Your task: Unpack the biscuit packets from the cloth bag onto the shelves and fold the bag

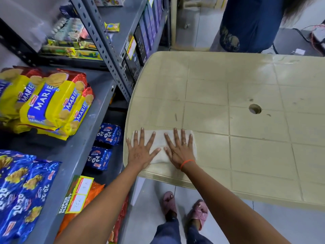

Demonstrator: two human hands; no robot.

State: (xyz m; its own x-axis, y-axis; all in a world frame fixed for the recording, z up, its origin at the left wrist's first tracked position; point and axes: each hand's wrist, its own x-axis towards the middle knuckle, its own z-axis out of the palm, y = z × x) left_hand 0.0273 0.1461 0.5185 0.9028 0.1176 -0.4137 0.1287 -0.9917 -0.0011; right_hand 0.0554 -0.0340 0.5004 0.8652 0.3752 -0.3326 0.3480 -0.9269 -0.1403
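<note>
A white cloth bag (161,141), folded into a small flat rectangle, lies at the near left corner of a beige plastic table (246,95). My left hand (140,150) presses flat on its left part with fingers spread. My right hand (179,148) lies flat on its right part, fingers spread too. Yellow Marie biscuit packets (51,103) are stacked on the grey shelf (98,95) to the left. Blue 20-20 packets (21,189) lie on the same shelf nearer me, and more blue 20-20 packets (107,134) sit on the shelf below.
Grey metal racks (103,44) with dark boxes (140,37) and yellow packets (70,48) stand close along the table's left side. Another person in blue (249,23) stands beyond the table's far edge. A round hole (255,108) marks the tabletop. Cables (314,37) lie far right.
</note>
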